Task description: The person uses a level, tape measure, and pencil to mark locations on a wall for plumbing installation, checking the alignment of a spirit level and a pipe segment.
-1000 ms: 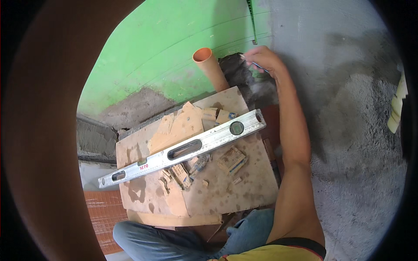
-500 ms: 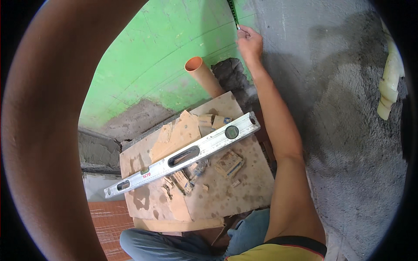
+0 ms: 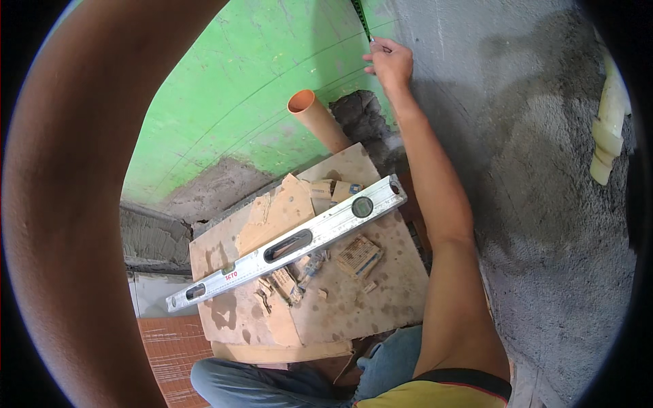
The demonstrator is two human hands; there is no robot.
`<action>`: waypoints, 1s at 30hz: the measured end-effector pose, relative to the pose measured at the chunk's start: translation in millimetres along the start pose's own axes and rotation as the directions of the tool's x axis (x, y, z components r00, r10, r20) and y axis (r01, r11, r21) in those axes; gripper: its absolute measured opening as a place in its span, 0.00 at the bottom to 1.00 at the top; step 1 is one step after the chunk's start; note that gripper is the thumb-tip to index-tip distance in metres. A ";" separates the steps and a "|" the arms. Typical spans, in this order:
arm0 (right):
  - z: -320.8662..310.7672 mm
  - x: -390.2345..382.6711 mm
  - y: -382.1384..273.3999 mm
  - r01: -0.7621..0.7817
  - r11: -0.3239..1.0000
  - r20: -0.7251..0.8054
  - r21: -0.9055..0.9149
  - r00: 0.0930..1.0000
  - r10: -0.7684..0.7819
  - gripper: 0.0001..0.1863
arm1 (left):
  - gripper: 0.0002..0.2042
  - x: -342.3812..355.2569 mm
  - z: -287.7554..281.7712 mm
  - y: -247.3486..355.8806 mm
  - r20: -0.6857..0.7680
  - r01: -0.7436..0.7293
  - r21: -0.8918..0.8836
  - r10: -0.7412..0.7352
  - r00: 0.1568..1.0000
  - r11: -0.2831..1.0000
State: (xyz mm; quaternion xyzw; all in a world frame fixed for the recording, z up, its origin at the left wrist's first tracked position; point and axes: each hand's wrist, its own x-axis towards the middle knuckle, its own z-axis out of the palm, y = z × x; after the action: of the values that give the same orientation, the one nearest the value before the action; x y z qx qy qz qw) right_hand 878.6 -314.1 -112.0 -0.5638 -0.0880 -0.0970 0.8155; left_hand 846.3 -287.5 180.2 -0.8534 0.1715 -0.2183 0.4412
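My right hand (image 3: 392,64) is raised to the corner where a green wall (image 3: 265,75) meets a grey plastered wall (image 3: 544,224). Its thumb and forefinger pinch the lower end of a dark, marked strip, seemingly a tape measure blade (image 3: 361,18), which runs up along the corner and out of the picture. Another finger sticks out toward the green wall. My left forearm (image 3: 75,190) fills the left side and reaches up past the top edge, so the left hand is out of sight. Below lies a silver spirit level (image 3: 320,234), resting slantwise on a stained board.
An open orange pipe (image 3: 316,119) rises beside the broken wall base. Torn cardboard (image 3: 289,211) and a small worn packet (image 3: 359,257) lie on the board (image 3: 340,306). A pale plastic pipe (image 3: 609,136) juts from the grey wall. Red tiles (image 3: 173,357) show at lower left.
My right hand has shifted slightly, and one finger now points away from the others. The strip's lower end stays in its pinch. The spirit level lies as before.
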 end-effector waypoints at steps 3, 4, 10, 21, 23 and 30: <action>-3.2 0.4 -2.6 -0.018 1.000 0.007 -0.009 1.000 0.018 0.15 | 0.17 2.1 -2.4 2.9 0.038 0.023 0.014 -0.024 0.999 1.000; -4.3 0.9 -3.6 -0.019 1.000 0.006 -0.009 1.000 0.019 0.15 | 0.17 2.3 -3.7 4.4 0.062 0.025 0.025 -0.026 0.998 0.999; -10.5 4.7 -8.8 -0.056 0.998 -0.043 0.002 0.998 0.056 0.14 | 0.18 -0.1 -12.2 8.8 0.114 0.018 0.083 -0.028 0.993 0.996; -43.8 -0.1 -25.1 0.045 0.961 -0.032 -0.273 0.998 -0.055 0.15 | 0.15 -160.0 -32.7 -78.5 0.455 0.466 -0.186 -0.344 0.821 0.865; -41.4 -14.7 -43.0 -0.012 0.951 0.118 -0.310 0.992 0.051 0.14 | 0.15 -219.9 -27.0 -98.6 0.545 0.544 -0.189 -0.373 0.751 0.818; -24.6 -74.7 -120.0 0.200 0.852 0.581 -0.483 0.801 0.141 0.16 | 0.17 -427.2 -37.6 -34.8 0.601 0.627 -0.750 -0.178 0.779 0.209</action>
State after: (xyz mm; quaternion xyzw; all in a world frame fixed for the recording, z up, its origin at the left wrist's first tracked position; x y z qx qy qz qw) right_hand 776.4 -374.2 -31.2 -0.7631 -0.3196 0.0522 0.5593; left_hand 468.7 -86.4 133.9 -0.9819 -0.0624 -0.0164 -0.1783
